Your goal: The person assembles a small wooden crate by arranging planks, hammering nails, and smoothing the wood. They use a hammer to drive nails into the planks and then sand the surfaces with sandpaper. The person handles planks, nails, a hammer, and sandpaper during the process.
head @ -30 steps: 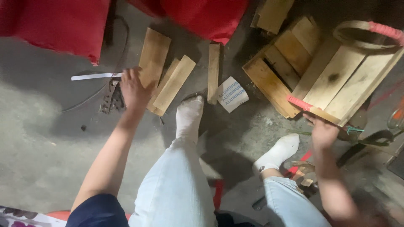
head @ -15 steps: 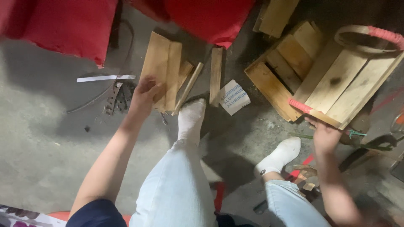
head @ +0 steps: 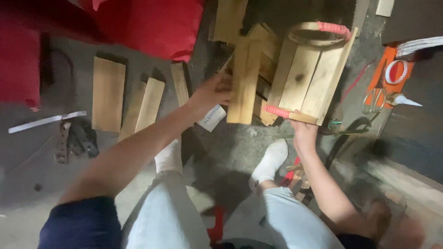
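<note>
Wooden slat (head: 243,83) gripped at its edge by closed left hand (head: 213,93) and laid upright against the plank crate (head: 307,74), steadied by right hand (head: 302,131) clasped around its near corner, on bare concrete floor (head: 240,147) with loose boards (head: 109,94) left.

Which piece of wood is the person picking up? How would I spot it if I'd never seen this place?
Find the big wooden crate with pink-wrapped handles lying on the concrete floor. Just to its left, the left hand grips an upright pale plank. Unlike the loose boards lying flat farther left, this one is held in a hand and rests against the crate, which the right hand steadies.
</note>
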